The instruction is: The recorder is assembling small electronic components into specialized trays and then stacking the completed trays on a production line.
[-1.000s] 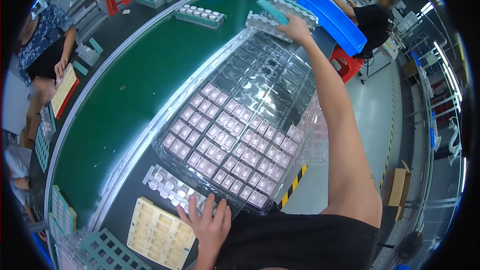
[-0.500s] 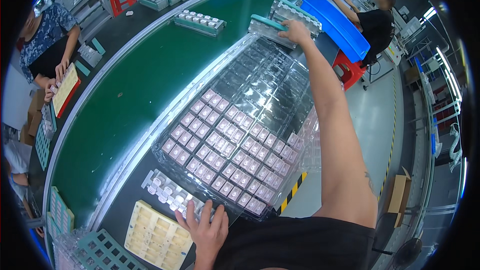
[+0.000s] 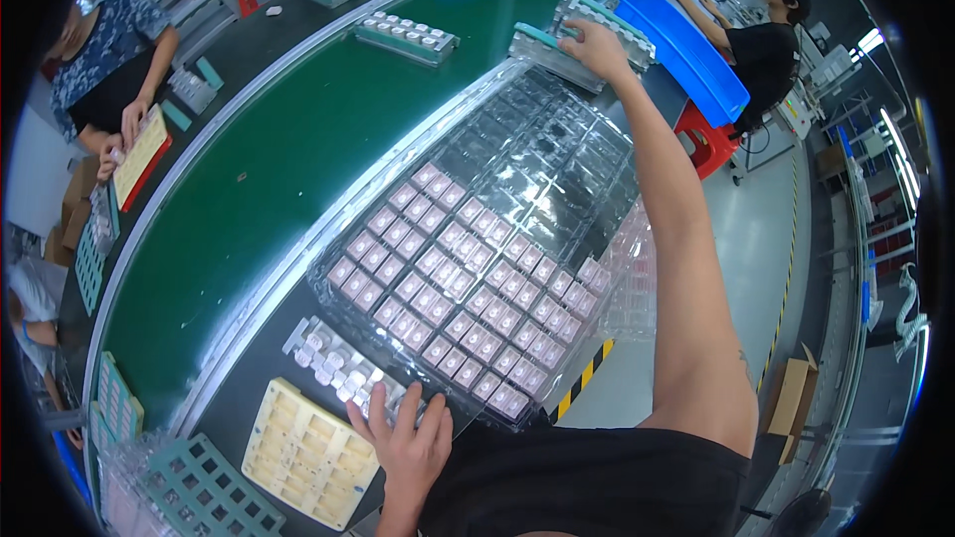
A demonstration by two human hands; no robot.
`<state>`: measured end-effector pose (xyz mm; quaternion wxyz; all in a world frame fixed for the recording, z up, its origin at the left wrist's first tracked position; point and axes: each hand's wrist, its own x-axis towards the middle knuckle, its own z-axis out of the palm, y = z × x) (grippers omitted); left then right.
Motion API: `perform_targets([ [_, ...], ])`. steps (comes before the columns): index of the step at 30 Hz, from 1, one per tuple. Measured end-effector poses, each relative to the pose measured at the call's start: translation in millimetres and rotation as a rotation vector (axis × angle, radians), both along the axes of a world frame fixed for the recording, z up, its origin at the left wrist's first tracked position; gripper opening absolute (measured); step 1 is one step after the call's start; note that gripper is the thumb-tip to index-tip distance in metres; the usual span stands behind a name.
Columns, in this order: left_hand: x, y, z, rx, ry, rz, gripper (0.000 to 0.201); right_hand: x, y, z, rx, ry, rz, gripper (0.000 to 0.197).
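Note:
My left hand [image 3: 410, 443] rests with its fingers spread at the near end of a pale strip rack [image 3: 338, 368] holding several small white parts. Beside that rack lies a cream moulded block [image 3: 310, 452] with rows of recesses. My right arm stretches far forward, and my right hand [image 3: 602, 48] has its fingers curled over the end of a green-topped strip rack [image 3: 537, 36]; its fingertips are partly hidden. Another such rack [image 3: 607, 18] stands just behind it. Between my hands lies a clear plastic tray [image 3: 537, 164], its nearer part filled with small pinkish square pieces [image 3: 453, 268].
A green conveyor [image 3: 249, 174] curves along the left. Another strip rack [image 3: 408, 38] sits on it. A blue bin [image 3: 686, 55] stands beyond my right hand. A green perforated plate [image 3: 204, 482] is at lower left. Across the belt, a person [image 3: 109, 60] handles a cream-and-red block.
The view has shifted slightly, moving the scene right and up at the far end. My right hand has moved a little on the green-topped rack. My left hand stays at the pale rack.

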<state>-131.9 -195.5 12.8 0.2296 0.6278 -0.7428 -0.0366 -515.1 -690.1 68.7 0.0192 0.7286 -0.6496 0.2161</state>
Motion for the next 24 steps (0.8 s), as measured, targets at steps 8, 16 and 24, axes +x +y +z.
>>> perform_targets([
  [8, 1.2, 0.1, 0.3, -0.074, 0.026, 0.001, 0.016, 104.1, 76.9, 0.2, 0.201, -0.016, 0.349, 0.058],
  [16, 7.8, 4.5, 8.1, -0.150, 0.142, -0.017, 0.020, 150.1, 17.8, -31.4, 0.170, 0.125, 0.050, 0.043],
  [24, 29.6, 13.9, 12.3, -0.134, 0.238, 0.012, 0.023, 185.6, -61.7, -65.1, 0.124, 0.039, -0.036, 0.034],
])
